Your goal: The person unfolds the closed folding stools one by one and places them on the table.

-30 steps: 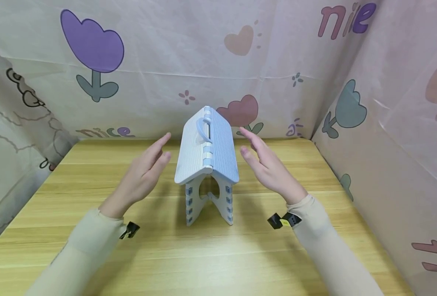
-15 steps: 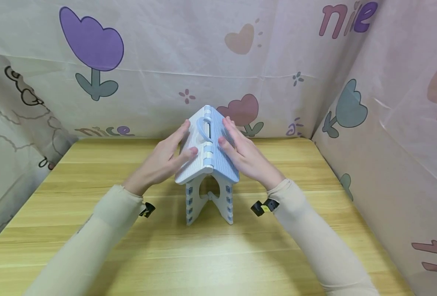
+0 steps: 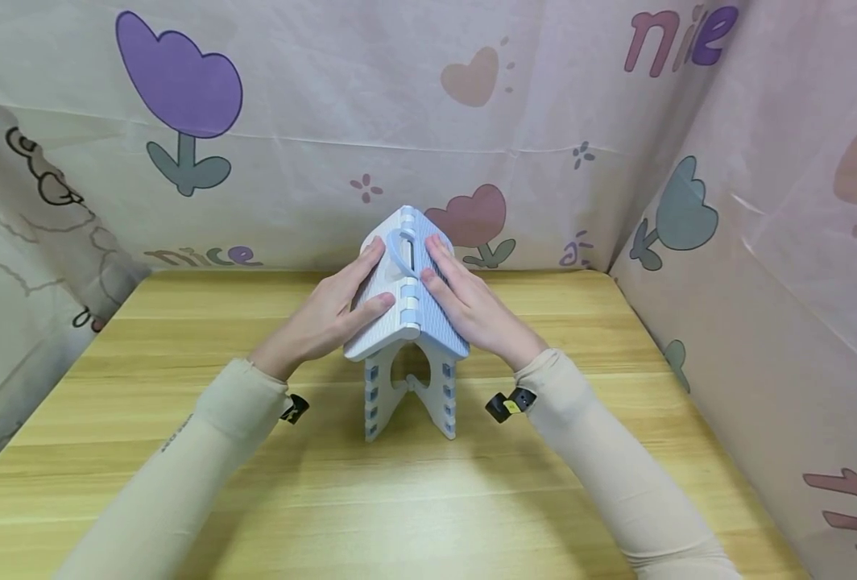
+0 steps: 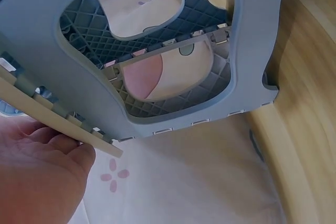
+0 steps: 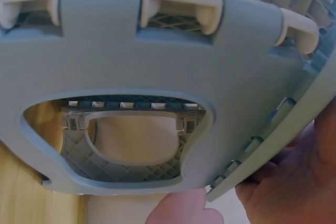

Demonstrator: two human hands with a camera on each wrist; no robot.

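A folding stool (image 3: 381, 334), white and light blue, stands half folded at the table's middle. Its two top panels slope like a roof from a hinged ridge with a loop handle (image 3: 392, 251). My left hand (image 3: 320, 318) rests on the left panel, fingers extended and thumb spread towards the ridge. On the right panel lies my right hand (image 3: 475, 314), also with extended fingers. Below, the legs (image 3: 434, 395) lean inward. In the left wrist view, the cut-out blue leg frame (image 4: 39, 30) shows beside the hand; the right wrist view shows another leg frame (image 5: 247, 82).
The stool stands on a wood-grain tabletop (image 3: 399, 515). A pale printed curtain (image 3: 312, 80) closes off the back, and similar cloth hangs at both sides. Small black devices (image 3: 508, 404) sit at both wrists.
Both hands have moved inward from the stool's two sides and now touch the sloping panels. Over the last half second they slid slightly closer to the ridge. The stool looks unmoved.
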